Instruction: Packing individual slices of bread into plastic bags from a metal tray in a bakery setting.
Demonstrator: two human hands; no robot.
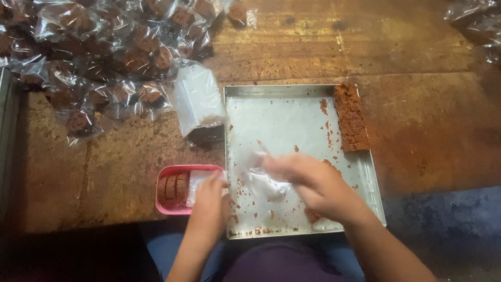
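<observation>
One metal tray (271, 112) carries one brown slab (350, 117). The right hand (318, 188) pinches a clear bag (255, 169); the left hand (209, 201) grips the bag's edge beside one pink tub (167, 172). Many wrapped pieces (104, 57) heap on the worktop (428, 125).

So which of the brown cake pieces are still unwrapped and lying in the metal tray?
The long sliced row along the metal tray's right edge; the pieces at upper left are bagged in clear plastic.

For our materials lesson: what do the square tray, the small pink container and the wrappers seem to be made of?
Square tray: probably metal, dull silvery sheen, folded rim. Small pink container: likely plastic, smooth, evenly coloured. Wrappers: thin clear plastic film, glossy and crinkled.
</observation>
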